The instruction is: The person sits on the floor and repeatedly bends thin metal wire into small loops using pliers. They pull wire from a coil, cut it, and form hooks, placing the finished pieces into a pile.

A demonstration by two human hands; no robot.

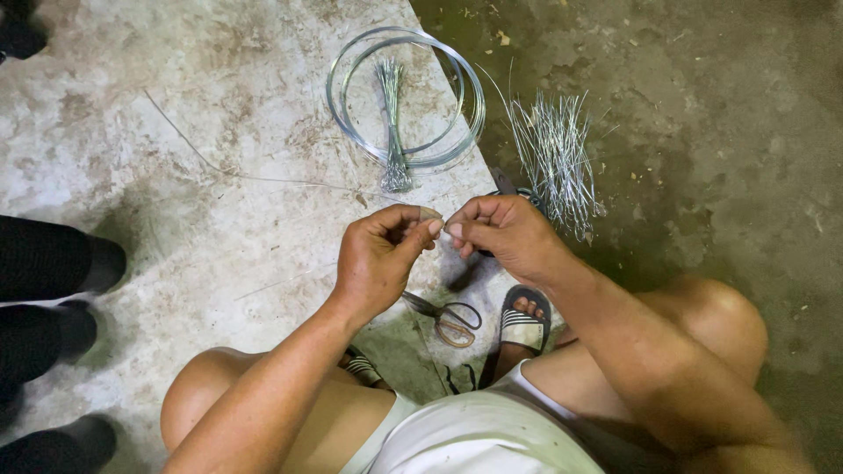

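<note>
Both hands, left hand (pixel 376 259) and right hand (pixel 505 233), pinch one thin wire (pixel 263 178) mid-frame, cut wire pile (pixel 555 158) upper right, coil (pixel 406 92) barely used.

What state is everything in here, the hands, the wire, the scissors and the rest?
Left hand: fingers pinched on a thin wire.
Right hand: fingers pinched on the same thin wire, which trails loose across the slab.
Wire coil: wound, lying flat.
Tied wire bundle: bound at one end, resting across the coil.
Loose cut wires: scattered on the ground.
Scissors: lying by the foot.
</note>
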